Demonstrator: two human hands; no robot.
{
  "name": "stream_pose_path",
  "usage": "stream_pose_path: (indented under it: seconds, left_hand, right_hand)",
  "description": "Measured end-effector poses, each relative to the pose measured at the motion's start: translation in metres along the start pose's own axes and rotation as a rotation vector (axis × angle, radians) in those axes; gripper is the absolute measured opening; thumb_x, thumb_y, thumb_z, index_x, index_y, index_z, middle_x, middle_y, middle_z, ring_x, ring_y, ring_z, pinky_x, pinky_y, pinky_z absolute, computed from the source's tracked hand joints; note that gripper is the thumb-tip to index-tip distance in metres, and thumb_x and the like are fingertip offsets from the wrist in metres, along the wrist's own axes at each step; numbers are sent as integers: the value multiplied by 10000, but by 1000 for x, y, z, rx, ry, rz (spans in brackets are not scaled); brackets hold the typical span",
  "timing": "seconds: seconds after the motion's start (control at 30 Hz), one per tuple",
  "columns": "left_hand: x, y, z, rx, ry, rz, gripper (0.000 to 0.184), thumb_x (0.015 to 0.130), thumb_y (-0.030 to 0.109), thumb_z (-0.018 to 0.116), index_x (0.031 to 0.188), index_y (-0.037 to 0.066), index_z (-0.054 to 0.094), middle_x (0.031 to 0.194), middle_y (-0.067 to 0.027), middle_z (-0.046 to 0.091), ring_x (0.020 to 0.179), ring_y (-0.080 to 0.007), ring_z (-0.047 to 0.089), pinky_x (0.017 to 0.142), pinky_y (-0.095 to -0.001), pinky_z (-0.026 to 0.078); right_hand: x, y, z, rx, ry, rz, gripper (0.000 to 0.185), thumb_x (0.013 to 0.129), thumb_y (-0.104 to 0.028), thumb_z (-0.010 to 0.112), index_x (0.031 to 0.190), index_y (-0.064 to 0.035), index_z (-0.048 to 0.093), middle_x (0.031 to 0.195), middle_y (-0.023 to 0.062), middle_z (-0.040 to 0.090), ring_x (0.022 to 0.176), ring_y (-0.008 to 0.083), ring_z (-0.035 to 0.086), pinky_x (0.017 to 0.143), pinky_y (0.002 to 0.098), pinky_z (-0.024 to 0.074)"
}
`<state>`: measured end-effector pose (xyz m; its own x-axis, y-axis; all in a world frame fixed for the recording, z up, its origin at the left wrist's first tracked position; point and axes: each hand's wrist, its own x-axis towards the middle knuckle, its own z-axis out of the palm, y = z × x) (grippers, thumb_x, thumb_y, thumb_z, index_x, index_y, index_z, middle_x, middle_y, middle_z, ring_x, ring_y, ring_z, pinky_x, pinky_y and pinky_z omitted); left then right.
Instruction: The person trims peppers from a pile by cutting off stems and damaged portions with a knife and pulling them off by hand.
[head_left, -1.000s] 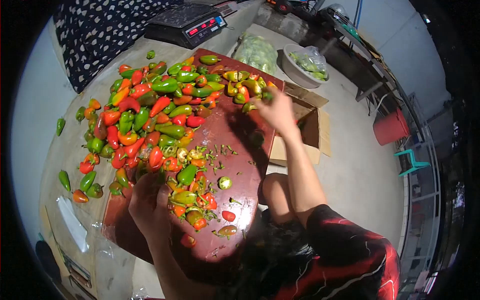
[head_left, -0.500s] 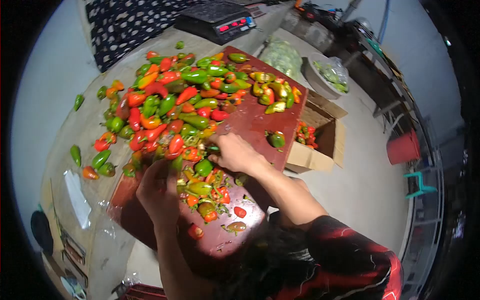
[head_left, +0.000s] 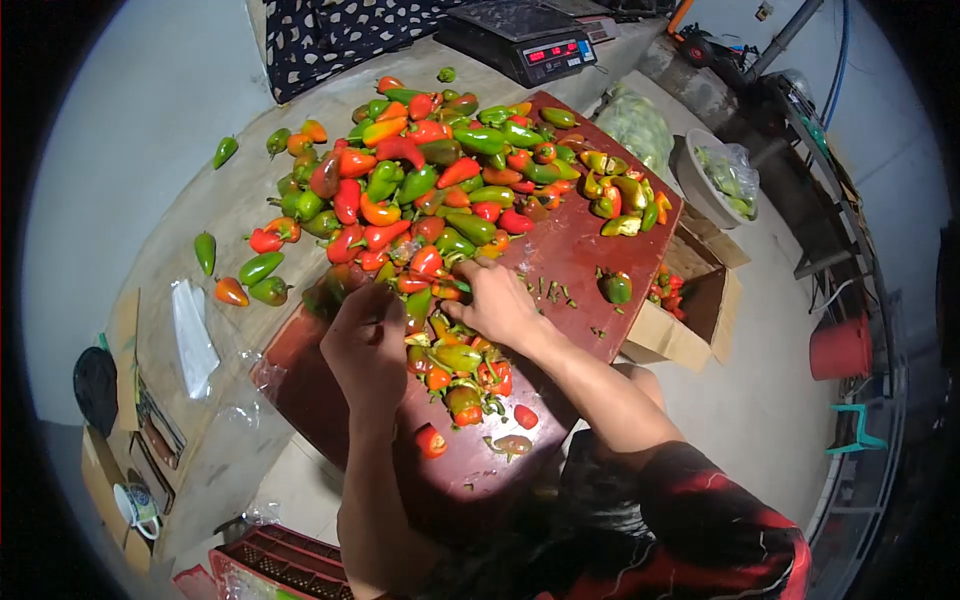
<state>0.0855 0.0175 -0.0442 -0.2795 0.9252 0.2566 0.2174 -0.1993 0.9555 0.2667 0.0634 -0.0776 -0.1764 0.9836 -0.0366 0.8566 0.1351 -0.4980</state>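
Observation:
My left hand [head_left: 368,345] is curled at the near edge of the pepper heap, its fingers closed against a green pepper [head_left: 418,310]. Opposite it, my right hand [head_left: 497,303] is closed too, with a small bright green bit [head_left: 461,286] showing at its fingertips; what that belongs to is hidden. Red, orange and green peppers [head_left: 425,180] are piled behind both hands on a dark red board [head_left: 560,270]. Nearer my body lies a smaller group of peppers [head_left: 458,358], with a cut red piece [head_left: 431,441] beside it.
Cut yellow-green peppers [head_left: 625,200] sit at the board's right side, near a single green pepper [head_left: 616,288] and stem scraps. A cardboard box [head_left: 675,335] holding red pieces stands below. A digital scale [head_left: 520,45] is at the back; a red crate [head_left: 285,560] is lower left.
The view has shifted, so the whole scene sits further right and slightly higher or lower in places. Both hands stay close together at the heap's near edge, with the green pepper between them.

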Motion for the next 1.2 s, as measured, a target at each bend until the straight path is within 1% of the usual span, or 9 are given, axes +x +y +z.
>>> stream_pose_path:
  seconds: [0.37,0.47,0.6,0.67,0.7,0.93,1.0,1.1,1.2]
  left_hand:
    - [0,-11,-1,-9,-83,-78,191,871,34,688,1050,-30,670,889,-52,706,768,-81,643,661,-238,510]
    - [0,-13,-1,-34,-190,-110,220,875,50,686,1077,-31,654,913,-63,708,785,-80,649,665,-236,516]
    - [0,-11,3,-2,-297,28,291,880,73,695,1142,-26,618,974,-71,705,841,-87,652,679,-237,528]
    - [-2,3,6,-394,-423,-465,346,877,86,706,1190,-7,591,1024,-61,692,885,-106,649,705,-239,536]
    - [0,0,5,-417,-514,-481,388,870,54,707,1225,-15,567,1062,-65,680,924,-123,647,772,-246,540]
    - [1,8,0,-341,-454,-163,399,860,-33,676,1232,-77,537,1100,-107,667,1024,-144,643,909,-279,525]
    - [-2,4,5,-537,-398,-270,437,848,-53,643,1273,-80,541,1163,-135,653,1057,-168,637,905,-298,525]
    - [-5,7,9,-666,-391,-336,478,838,-81,636,1303,-84,528,1195,-153,646,1081,-182,638,937,-295,513]
    - [-8,7,11,-552,-382,-241,513,839,-94,672,1325,-93,508,1172,-148,638,1084,-186,633,950,-306,523]
  right_hand:
    - [4,5,-24,251,55,23,468,730,-270,795,1067,40,698,938,270,703,912,400,695,839,448,542]
    - [4,9,-42,499,-67,63,352,762,-273,812,946,6,705,779,122,690,730,176,661,701,334,525]
    - [-6,6,-50,915,-130,44,306,765,-220,847,938,-25,689,760,14,638,709,80,557,674,259,472]
    - [-12,-3,-57,941,-173,-125,341,750,-169,873,992,-25,682,823,-24,637,716,63,517,676,242,450]
    - [-14,-2,-56,917,-209,-118,385,729,-150,887,1020,-18,672,858,-21,639,704,49,472,657,229,426]
    - [-19,-3,-59,783,-51,-243,380,704,-174,893,937,-13,640,807,-50,598,701,47,455,637,229,412]
    - [-19,-2,-58,570,-6,-282,307,703,-154,856,843,-22,615,734,33,628,628,132,552,600,302,459]
    - [-21,-4,-44,186,181,-296,207,728,-163,748,811,-42,603,731,192,643,706,402,640,622,479,503]
    - [-25,-7,-42,59,181,-291,217,725,-175,754,801,-44,599,731,170,649,686,394,643,605,484,499]
